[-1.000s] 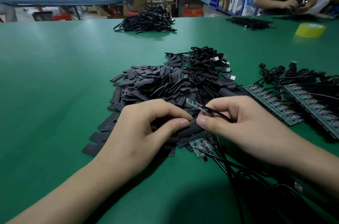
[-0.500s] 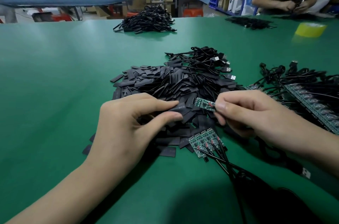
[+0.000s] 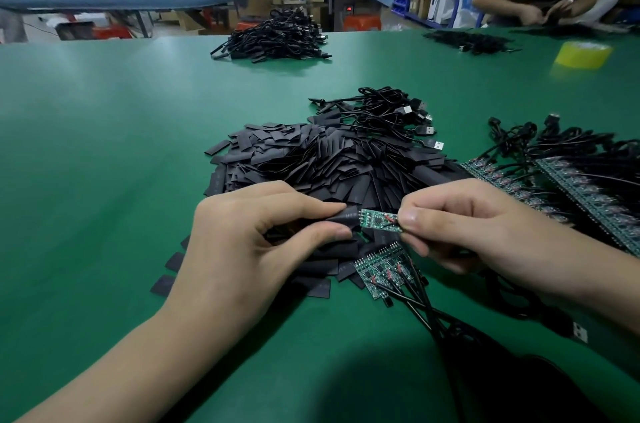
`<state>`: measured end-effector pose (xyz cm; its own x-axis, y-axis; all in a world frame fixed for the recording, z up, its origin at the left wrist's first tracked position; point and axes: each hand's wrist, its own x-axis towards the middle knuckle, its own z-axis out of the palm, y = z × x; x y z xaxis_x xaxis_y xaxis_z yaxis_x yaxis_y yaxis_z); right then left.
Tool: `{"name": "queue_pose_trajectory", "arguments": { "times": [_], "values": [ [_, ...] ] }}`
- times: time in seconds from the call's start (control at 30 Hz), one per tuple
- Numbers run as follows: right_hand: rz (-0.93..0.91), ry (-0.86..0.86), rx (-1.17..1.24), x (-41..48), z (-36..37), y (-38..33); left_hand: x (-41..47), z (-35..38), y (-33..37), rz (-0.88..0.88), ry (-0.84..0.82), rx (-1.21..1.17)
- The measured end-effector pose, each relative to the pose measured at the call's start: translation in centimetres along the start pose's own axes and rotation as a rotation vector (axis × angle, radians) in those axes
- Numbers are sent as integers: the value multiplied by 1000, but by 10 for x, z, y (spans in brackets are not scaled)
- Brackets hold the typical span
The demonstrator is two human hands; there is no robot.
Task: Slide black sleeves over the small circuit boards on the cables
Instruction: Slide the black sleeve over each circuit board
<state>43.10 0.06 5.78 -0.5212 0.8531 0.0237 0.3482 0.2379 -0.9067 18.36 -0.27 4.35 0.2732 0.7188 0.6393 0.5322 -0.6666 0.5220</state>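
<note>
My left hand (image 3: 256, 242) pinches a black sleeve (image 3: 346, 217) between thumb and forefinger, its open end facing right. My right hand (image 3: 460, 221) pinches the wire end of a small green circuit board (image 3: 377, 220). The board's free tip sits just at the sleeve's mouth. Both hands hover over the near edge of a big pile of black sleeves (image 3: 325, 166). A few bare boards on black cables (image 3: 384, 270) lie on the table just below my hands.
Rows of boards with cables (image 3: 568, 187) lie at the right. Cables with USB plugs (image 3: 391, 114) lie behind the sleeve pile. A cable heap (image 3: 277, 38) and a yellow tape roll (image 3: 583, 53) sit farther back. Another person works at the far right.
My hands rose from the pile. The right hand brought the board leftward and level, so its tip now meets the mouth of the sleeve in my left hand.
</note>
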Motion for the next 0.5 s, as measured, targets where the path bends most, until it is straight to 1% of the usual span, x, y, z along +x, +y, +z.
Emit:
{"name": "queue_pose_trajectory", "arguments": {
  "times": [0.1,0.2,0.27,0.33,0.5],
  "values": [
    [34,-7,-8,0,-1,0,0,-1,-1,36,-63,18],
    [89,-21,58,-1,-2,1,1,-3,-2,90,-128,55],
    [114,-27,126,-1,-1,0,0,-3,-2,105,-141,66],
    [122,-42,144,-1,1,-1,0,-4,-2,102,-142,63],
    [74,-39,-79,-2,4,-7,1,-2,-1,5,-132,17]
  ]
}}
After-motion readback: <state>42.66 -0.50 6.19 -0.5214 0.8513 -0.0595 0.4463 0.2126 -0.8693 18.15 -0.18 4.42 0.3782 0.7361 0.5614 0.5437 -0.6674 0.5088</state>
